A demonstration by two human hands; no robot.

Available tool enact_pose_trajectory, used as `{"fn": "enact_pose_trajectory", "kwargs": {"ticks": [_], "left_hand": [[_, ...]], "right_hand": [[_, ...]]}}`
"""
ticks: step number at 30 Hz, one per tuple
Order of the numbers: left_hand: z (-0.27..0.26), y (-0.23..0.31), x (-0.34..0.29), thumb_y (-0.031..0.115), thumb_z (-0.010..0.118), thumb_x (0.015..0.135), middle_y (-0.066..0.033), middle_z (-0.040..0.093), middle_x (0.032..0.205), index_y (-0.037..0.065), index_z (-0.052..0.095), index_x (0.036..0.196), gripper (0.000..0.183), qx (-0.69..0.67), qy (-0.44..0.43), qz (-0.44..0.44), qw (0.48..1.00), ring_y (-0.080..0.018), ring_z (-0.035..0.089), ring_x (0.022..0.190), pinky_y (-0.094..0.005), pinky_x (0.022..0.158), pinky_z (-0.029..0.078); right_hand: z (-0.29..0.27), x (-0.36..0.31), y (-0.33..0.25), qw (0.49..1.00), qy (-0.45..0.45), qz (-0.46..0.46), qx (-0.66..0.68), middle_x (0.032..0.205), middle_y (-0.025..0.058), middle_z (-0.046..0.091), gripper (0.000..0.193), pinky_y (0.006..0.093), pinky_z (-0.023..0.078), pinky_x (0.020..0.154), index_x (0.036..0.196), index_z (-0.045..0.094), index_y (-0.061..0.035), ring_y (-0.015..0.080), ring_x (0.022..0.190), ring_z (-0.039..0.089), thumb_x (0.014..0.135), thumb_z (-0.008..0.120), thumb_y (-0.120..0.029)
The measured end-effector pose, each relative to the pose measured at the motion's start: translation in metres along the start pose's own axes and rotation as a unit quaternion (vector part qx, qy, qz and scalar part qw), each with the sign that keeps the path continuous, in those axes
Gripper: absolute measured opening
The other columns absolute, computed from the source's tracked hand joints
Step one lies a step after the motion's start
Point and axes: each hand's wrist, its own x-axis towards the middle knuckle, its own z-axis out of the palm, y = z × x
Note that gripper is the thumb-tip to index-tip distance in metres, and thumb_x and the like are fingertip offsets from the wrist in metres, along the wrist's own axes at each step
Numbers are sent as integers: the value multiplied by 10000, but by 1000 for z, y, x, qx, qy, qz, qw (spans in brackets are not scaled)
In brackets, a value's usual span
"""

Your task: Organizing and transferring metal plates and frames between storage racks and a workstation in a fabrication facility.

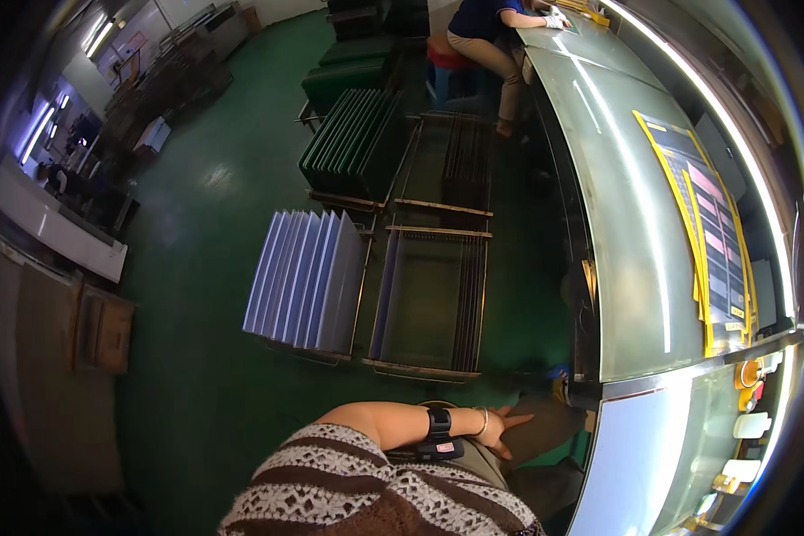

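Note:
My left hand (pixel 494 432) lies over my lap, on the trouser leg, with its fingers spread and nothing seen in them. A black band (pixel 439 423) and a thin bangle (pixel 486 422) are on that forearm. A small black box-shaped device (pixel 438 450) rests at my waist under the forearm. To the right of the hand is the lit table, with a pale blue-white panel (pixel 639 460) on its near part. My right hand is out of view.
A glass-topped table (pixel 625 241) runs along the right, bearing yellow-edged dark sheets (pixel 710 241). Bottles (pixel 752 425) and tape rolls stand at its near right. Ahead are racks of pale panels (pixel 302 277) and green panels (pixel 353 143). A co-worker in white gloves (pixel 556 18) leans at the far end.

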Motion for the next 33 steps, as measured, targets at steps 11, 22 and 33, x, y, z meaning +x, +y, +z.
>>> {"fn": "enact_pose_trajectory", "kwargs": {"ticks": [11, 22, 33], "left_hand": [[4, -1, 4, 470, 711, 687, -228, 185, 1438, 297, 25, 1448, 1040, 27, 1, -6, 1000, -438, 247, 1295, -481, 1032, 282], [10, -19, 21, 580, 673, 668, -274, 156, 1426, 306, -3, 1446, 1067, 37, -3, 22, 999, -462, 227, 1295, -487, 1030, 277], [-129, 28, 29, 327, 548, 800, -151, 647, 788, 89, 638, 758, 258, 31, 414, 191, 889, -339, 623, 750, -430, 666, 497]], "right_hand": [[9, 1, 9, 1000, 17, -6, 15, 838, 141, 590, 135, 348, 447, 693, 928, 576, -26, 247, 773, 542, 847, 555, -132], [14, -14, 34, 997, 69, 29, 29, 827, 142, 578, 113, 349, 442, 683, 916, 572, -31, 250, 760, 530, 839, 554, -112], [31, -53, 77, 982, 156, 89, 59, 815, 143, 567, 93, 351, 437, 674, 904, 568, -36, 252, 748, 519, 832, 552, -92]]}}
